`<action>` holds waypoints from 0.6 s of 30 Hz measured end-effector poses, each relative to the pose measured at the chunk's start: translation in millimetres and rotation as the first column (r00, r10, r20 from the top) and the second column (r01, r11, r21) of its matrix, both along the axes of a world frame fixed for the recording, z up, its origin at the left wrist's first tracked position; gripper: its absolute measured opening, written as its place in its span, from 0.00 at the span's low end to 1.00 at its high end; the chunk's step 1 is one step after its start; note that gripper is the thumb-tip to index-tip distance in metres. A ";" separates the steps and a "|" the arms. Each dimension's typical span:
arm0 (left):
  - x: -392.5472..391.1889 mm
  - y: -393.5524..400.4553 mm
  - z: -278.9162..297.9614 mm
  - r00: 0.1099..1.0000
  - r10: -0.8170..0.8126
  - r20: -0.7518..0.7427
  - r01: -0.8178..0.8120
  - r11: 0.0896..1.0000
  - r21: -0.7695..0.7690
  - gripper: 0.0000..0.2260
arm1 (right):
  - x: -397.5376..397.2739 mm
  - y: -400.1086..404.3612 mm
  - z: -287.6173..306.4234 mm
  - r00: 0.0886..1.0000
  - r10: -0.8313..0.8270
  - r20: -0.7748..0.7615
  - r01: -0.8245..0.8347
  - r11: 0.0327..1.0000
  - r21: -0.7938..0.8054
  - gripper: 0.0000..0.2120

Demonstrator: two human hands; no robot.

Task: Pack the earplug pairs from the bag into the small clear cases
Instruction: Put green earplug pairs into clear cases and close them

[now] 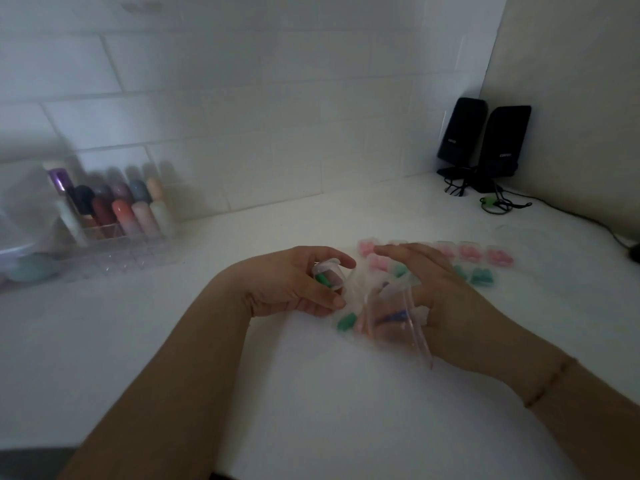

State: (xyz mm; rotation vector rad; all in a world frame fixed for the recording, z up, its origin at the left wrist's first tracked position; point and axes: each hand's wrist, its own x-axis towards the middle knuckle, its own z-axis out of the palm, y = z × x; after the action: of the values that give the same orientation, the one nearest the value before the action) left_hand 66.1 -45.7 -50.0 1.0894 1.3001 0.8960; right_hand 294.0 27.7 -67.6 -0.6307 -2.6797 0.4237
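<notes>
Left grip (298, 282) curled round a small clear case (327, 273), lid hinged up, one green earplug (322, 279) inside. Right grip (429, 282) loosely spread, fingers straight, resting on the clear bag (391, 317); blurred, so exact contact unclear. Step in hand, by judgement: filling a green pair; second plug wanted next. Loose green earplug (347, 322) lying on the white counter (138, 341) just beside the bag. Next move calls for a fine pinch on soft, squashy foam, then snapping a rigid lid. Bag thin, crinkly film with pink zip strip. Beyond right: filled cases (485, 258), pink row, teal below.
</notes>
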 end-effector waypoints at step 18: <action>4.7 2.3 -2.0 0.999 0.030 0.026 -0.031 0.999 0.039 0.27 | -14.1 -6.7 -9.1 0.997 -0.066 0.031 0.062 0.991 0.118 0.08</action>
State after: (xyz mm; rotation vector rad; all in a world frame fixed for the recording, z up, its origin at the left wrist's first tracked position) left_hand 70.8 -43.4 -52.1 1.0875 1.2857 0.9595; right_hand 279.9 21.0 -76.7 -0.6923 -2.6856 0.2384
